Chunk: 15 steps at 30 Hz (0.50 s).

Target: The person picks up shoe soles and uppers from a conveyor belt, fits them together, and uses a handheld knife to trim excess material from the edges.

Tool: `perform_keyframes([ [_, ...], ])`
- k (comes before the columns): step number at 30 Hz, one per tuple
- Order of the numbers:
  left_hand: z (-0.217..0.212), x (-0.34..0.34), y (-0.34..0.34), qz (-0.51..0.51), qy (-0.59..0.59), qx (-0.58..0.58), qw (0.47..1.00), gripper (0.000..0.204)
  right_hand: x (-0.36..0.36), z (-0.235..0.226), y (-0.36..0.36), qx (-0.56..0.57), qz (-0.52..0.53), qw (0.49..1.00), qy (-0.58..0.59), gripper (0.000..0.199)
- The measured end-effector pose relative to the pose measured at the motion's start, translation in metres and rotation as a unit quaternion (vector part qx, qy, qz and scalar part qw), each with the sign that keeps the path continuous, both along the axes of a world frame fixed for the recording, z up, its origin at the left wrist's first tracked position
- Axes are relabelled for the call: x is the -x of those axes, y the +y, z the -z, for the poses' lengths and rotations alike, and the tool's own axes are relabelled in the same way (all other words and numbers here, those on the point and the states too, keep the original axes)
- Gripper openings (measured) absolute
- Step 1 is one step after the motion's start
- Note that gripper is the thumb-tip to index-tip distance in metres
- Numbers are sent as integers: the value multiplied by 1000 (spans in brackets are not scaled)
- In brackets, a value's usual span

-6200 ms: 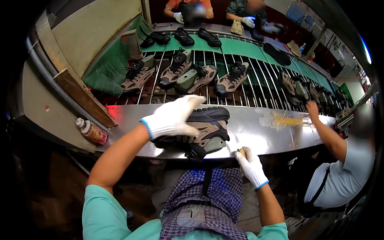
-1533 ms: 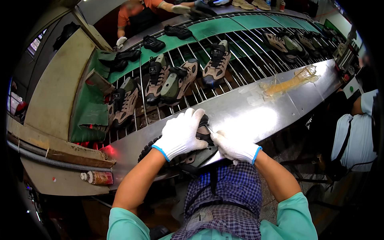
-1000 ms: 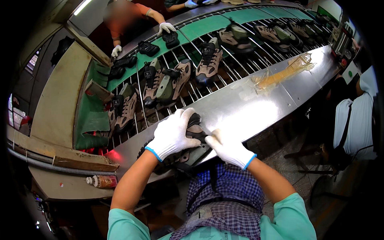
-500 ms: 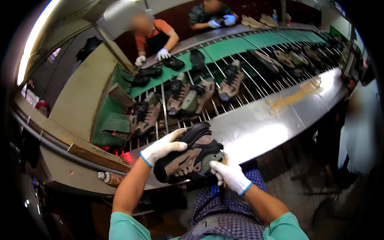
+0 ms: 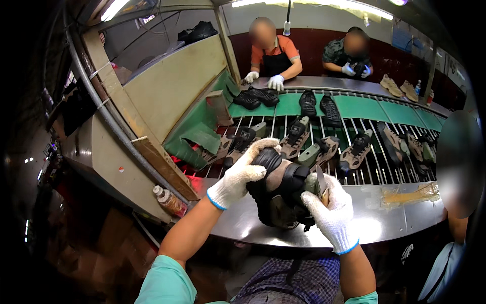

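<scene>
I hold a brown-and-black shoe (image 5: 277, 185) over the steel ledge. My left hand (image 5: 238, 176), in a white knit glove with a blue cuff, is closed around one end of it, thumb pressed on the black part. A grey-green piece (image 5: 311, 186) shows at its other end, beside my gloved right hand (image 5: 333, 215). That hand is closed on a small knife (image 5: 321, 180) with a metal blade and a tan grip. The blade points up beside the grey-green piece; whether it touches is unclear. My lower right fingers are partly hidden.
Beyond the steel ledge (image 5: 374, 223), a rod conveyor (image 5: 354, 175) carries several brown-and-black shoes. Black shoes (image 5: 307, 103) lie on its green far strip (image 5: 354, 106). Two gloved people work across it. A bottle (image 5: 170, 201) stands at left; another person is at far right.
The view has swung upward. The shoe is raised over the ledge and turned, its brown laced side now facing away. My right hand has shifted, and the knife blade now shows.
</scene>
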<state>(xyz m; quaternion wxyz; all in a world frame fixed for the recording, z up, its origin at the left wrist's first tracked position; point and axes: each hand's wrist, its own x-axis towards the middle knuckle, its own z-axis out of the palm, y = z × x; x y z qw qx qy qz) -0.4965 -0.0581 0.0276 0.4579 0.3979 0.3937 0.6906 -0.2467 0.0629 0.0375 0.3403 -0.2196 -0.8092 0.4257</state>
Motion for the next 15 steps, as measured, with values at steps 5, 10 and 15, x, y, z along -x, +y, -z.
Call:
perform_keyframes([
  [5, 12, 2, -6, -46, -8, -18, 999, 93, 12, 10, 13, -52, 7, 999, 1, 52],
  [10, 11, 0, -20, -104, 20, 18, 994, 90, 23, 0, 18, 1, -37, 999, -23, 48],
  [15, 14, 3, -20, -144, 83, 31, 986, 86, 30, 3, 30, -10, -58, 998, -26, 47],
])
